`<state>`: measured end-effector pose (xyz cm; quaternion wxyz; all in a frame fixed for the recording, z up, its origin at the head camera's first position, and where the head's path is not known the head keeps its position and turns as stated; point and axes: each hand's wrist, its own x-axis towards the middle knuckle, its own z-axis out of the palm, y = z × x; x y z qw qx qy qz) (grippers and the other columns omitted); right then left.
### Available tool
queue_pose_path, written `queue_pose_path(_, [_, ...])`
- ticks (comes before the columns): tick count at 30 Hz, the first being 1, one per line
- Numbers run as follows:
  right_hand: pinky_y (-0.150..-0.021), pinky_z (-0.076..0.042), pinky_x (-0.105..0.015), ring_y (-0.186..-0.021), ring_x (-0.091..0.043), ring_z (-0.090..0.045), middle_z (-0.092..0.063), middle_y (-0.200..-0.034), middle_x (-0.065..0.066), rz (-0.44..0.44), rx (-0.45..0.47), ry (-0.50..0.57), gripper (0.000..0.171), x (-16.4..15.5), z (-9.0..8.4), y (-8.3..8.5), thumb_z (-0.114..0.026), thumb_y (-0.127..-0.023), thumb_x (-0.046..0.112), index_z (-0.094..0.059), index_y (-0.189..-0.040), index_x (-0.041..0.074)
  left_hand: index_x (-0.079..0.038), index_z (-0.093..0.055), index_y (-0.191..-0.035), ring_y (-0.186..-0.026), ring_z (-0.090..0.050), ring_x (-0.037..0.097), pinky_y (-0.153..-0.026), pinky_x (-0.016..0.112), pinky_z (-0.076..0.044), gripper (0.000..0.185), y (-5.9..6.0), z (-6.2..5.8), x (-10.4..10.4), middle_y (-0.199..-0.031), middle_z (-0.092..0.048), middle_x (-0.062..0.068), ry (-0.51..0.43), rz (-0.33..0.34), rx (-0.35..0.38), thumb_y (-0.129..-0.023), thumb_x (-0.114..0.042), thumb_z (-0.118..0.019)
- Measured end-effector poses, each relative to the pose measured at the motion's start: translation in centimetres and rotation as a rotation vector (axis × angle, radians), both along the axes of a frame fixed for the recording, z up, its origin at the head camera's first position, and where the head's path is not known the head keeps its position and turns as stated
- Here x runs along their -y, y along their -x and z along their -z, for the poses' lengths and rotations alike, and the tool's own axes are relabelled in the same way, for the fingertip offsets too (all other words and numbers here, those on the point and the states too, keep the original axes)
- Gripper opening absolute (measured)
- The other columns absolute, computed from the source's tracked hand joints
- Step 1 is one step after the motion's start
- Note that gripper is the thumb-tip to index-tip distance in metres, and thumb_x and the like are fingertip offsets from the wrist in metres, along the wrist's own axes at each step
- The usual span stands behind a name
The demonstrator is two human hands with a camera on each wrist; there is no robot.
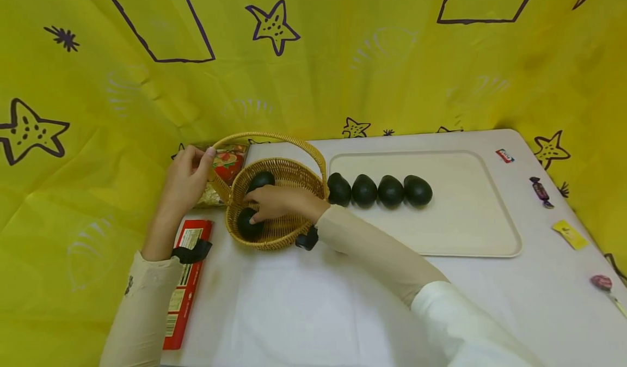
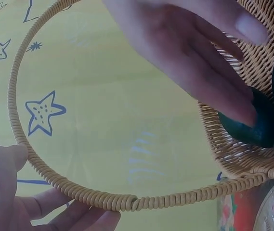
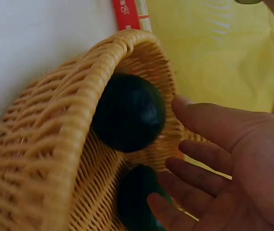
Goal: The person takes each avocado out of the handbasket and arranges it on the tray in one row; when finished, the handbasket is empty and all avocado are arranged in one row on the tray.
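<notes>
A wicker basket [image 1: 299, 179] stands on the white table with two dark green avocados inside, one avocado [image 1: 262, 178] at the back and another avocado [image 1: 249, 225] at the front. My left hand [image 1: 188, 179] holds the left part of its arched handle [image 2: 161, 201] between thumb and fingers. Inside the basket, my right hand [image 1: 281, 201] reaches over the avocados with relaxed, spread fingers [image 3: 202, 173]. Its fingertips overlap the back avocado in the left wrist view, and the palm is bare. Right of the basket, several more avocados [image 1: 364, 191] line up on a cream tray [image 1: 465, 225].
Behind my left hand lies a shiny food packet [image 1: 230, 160]. A long red box [image 1: 188, 291] sits near the left edge. Along the right edge are a purple wrapped candy [image 1: 540, 191], a yellow packet [image 1: 570, 234] and a lollipop [image 1: 601, 283]. Yellow printed cloth [image 1: 313, 84] surrounds the table.
</notes>
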<state>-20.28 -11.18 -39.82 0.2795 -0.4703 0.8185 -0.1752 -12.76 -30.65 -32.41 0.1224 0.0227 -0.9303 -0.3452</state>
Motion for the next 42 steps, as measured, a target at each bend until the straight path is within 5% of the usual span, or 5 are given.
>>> queue_pose_path(5, [-0.116, -0.040, -0.032, -0.143, -0.018, -0.048, -0.039, -0.169, -0.008, 0.008, 0.089, -0.050, 0.069, 1.8, 0.3, 0.2, -0.060, -0.107, 0.017, -0.027, -0.168, 0.010, 0.003, -0.056, -0.115, -0.101, -0.052, 0.034, -0.084, 0.045, -0.040, 0.057, 0.2, -0.1, 0.0, -0.116, -0.056, 0.022, 0.004, 0.022, 0.009, -0.112, -0.052, -0.042])
queue_pose_path(16, [-0.106, -0.041, -0.027, -0.141, -0.015, -0.044, -0.040, -0.168, 0.000, -0.063, 0.060, -0.217, 0.064, 2.2, -0.6, 0.2, -0.056, -0.105, 0.006, -0.041, -0.163, 0.028, 0.005, -0.056, -0.118, -0.111, -0.054, 0.039, -0.094, 0.050, -0.041, 0.060, 0.2, -0.1, -0.1, -0.123, -0.055, 0.025, -0.012, 0.036, 0.024, -0.111, -0.053, -0.043])
queue_pose_path(22, [-0.120, -0.038, -0.039, -0.154, -0.021, -0.035, -0.039, -0.168, -0.005, -0.008, -0.051, -0.262, 0.059, 1.9, -0.9, -0.5, -0.067, -0.104, 0.019, -0.049, -0.159, 0.027, 0.006, -0.057, -0.114, -0.103, -0.053, 0.037, -0.087, 0.046, -0.041, 0.058, 0.2, 0.0, -0.1, -0.114, -0.057, 0.024, 0.012, 0.032, 0.000, -0.112, -0.050, -0.042])
queue_pose_path(28, [-0.119, -0.040, -0.033, -0.150, -0.020, -0.044, -0.048, -0.163, -0.005, -0.010, -0.126, -0.238, 0.065, 2.2, -0.7, -1.3, -0.075, -0.101, 0.029, -0.049, -0.158, 0.015, 0.004, -0.057, -0.113, -0.100, -0.053, 0.037, -0.084, 0.047, -0.041, 0.058, 0.2, -0.1, 0.1, -0.113, -0.057, 0.023, 0.025, 0.031, 0.006, -0.112, -0.051, -0.041])
queue_pose_path(42, [-0.119, -0.042, -0.035, -0.147, -0.023, -0.050, -0.054, -0.158, -0.007, -0.026, -0.209, -0.216, 0.069, 2.8, 0.7, -1.8, -0.070, -0.103, 0.039, -0.043, -0.162, 0.017, 0.005, -0.057, -0.112, -0.089, -0.049, 0.031, -0.077, 0.043, -0.039, 0.058, 0.3, -0.1, 0.3, -0.102, -0.055, 0.021, 0.035, 0.032, -0.015, -0.112, -0.051, -0.041])
